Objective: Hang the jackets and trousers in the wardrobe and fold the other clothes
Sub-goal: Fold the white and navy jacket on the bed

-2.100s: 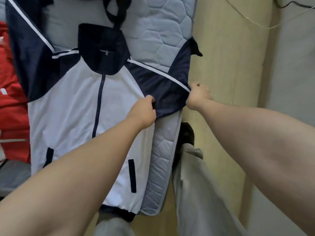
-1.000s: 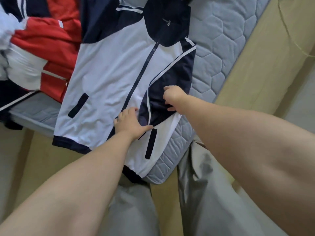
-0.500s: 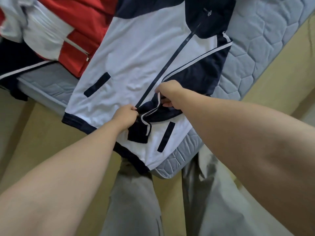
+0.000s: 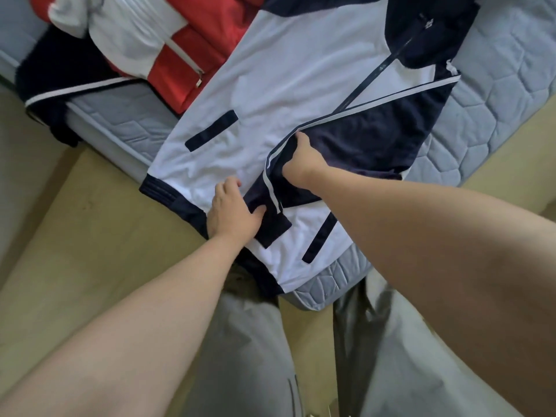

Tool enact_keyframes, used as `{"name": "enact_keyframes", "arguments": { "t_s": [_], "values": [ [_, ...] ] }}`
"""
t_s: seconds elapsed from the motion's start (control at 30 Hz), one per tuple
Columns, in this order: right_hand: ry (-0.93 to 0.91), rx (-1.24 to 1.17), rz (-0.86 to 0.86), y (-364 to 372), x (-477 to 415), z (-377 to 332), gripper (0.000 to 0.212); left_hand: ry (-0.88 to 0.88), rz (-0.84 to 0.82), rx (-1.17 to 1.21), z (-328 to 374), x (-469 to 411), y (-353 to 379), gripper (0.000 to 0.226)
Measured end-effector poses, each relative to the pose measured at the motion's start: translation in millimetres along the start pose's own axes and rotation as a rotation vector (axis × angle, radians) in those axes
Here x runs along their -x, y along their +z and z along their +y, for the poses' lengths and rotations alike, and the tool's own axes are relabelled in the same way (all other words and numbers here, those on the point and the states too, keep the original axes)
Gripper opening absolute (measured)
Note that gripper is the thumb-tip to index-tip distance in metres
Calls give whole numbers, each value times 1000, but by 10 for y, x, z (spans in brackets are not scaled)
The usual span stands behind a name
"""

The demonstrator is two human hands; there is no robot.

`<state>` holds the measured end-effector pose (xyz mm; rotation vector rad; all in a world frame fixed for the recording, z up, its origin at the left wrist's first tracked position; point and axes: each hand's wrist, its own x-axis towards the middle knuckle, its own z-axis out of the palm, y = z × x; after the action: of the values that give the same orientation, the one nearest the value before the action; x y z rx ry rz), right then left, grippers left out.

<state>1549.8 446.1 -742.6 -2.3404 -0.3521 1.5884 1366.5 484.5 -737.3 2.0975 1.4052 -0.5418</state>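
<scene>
A red and white pile of clothes [image 4: 186,40] sits at the left of the mattress [image 4: 496,94]. Beside it the white and navy jacket [image 4: 301,79] lies front up and zipped. The left hand [image 4: 233,213] lies spread near the hem, thumb pressing the navy cuff [image 4: 275,228]. The right hand [image 4: 304,159] curls its fingers round the sleeve [image 4: 370,139], which is laid across the chest. This looks like tidying the sleeve inward; next, the jacket needs lifting by the shoulders for a hanger
</scene>
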Motion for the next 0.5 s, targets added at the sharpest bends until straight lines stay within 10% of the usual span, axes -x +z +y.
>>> {"name": "enact_keyframes", "arguments": {
  "t_s": [0.27, 0.5],
  "values": [
    [174, 226, -386, 247, 161, -371, 33, -250, -34, 266, -232, -251, -7, 14],
    [196, -238, -358, 475, 208, -599, 24, -473, -98, 690, -524, -328, -271, 15]
  ]
}}
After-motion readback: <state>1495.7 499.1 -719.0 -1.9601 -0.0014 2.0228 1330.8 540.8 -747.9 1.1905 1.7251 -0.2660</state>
